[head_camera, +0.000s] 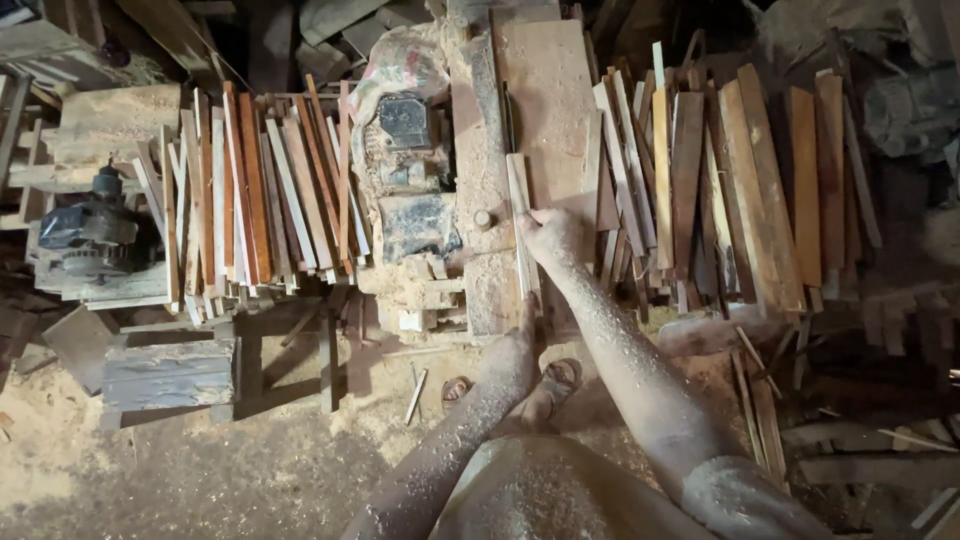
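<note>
Pressing a thin wooden strip (520, 215) onto the saw table (548, 90), right hand (548, 235) forward.

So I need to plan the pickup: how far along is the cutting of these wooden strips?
Looks partway. Done, it seems: thin strips piled left of the saw bench. In hand: the right hand presses one strip on the bench, and the left hand holds its near end. Left: probably the wider boards stacked on the right, though I cannot tell for sure.
</note>
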